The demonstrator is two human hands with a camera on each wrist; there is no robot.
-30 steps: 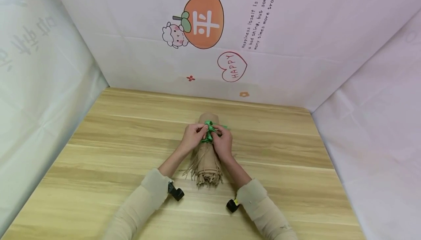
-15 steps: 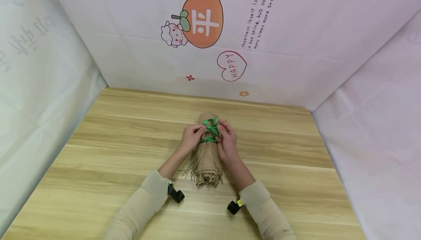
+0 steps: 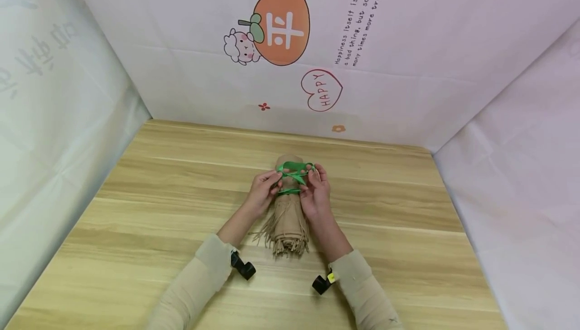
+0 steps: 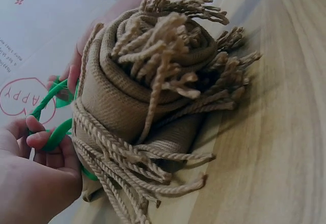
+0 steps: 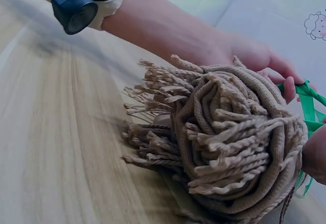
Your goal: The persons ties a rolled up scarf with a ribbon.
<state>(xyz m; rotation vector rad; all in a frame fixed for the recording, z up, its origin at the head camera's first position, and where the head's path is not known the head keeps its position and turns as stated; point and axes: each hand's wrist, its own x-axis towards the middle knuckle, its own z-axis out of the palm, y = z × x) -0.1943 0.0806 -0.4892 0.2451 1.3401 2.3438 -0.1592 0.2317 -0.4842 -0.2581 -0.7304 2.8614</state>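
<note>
A tan scarf (image 3: 290, 219) with a twisted fringe lies rolled up on the table, its fringed end towards the person. Round its middle runs a green ribbon (image 3: 294, 165), its loops drawn up above the roll. My left hand (image 3: 263, 190) pinches the ribbon on the left between thumb and fingers, as the left wrist view shows close up. On the right, my right hand (image 3: 317, 196) pinches another part of the ribbon. In the right wrist view, the roll's coiled end (image 5: 234, 137) hides part of the ribbon, and my right hand is mostly out of frame.
The wood-grain table (image 3: 158, 209) extends to both sides of the roll. A white printed sheet (image 3: 385, 98) rises at its back edge, and pale sheets hang left and right. Small black cameras (image 3: 244, 268) are strapped to both wrists.
My right hand has moved to the right and slightly up, away from my left hand. The bunched ribbon between them has spread into a wide loop. The rolled scarf stays in place.
</note>
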